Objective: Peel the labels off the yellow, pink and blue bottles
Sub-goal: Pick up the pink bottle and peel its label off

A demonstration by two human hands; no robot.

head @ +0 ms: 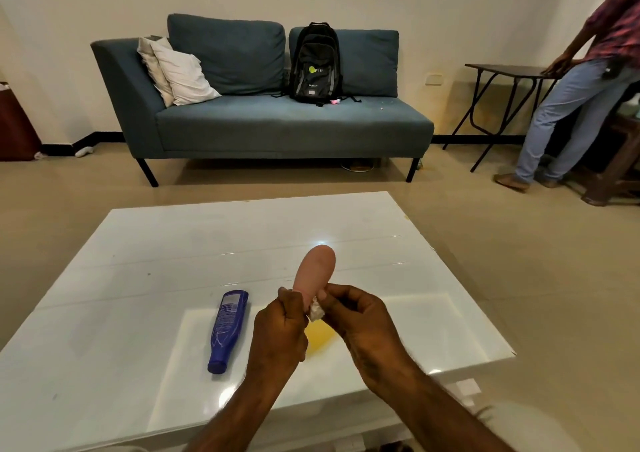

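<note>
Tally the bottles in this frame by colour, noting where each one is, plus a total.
Pink bottle: 1, held up in the left hand, while the right hand pinches a crumpled label scrap
Blue bottle: 1, lying on the white table, label on
Yellow bottle: 1, mostly hidden behind the hands
Total: 3

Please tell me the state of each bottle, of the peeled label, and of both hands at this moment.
pink bottle: held up off the table, bare where visible.
blue bottle: lying on the white table, label on, untouched.
yellow bottle: lying on the table, mostly hidden behind the hands.
crumpled label: pinched at the pink bottle's lower end.
left hand: gripping the pink bottle.
right hand: pinching the crumpled label.
</note>
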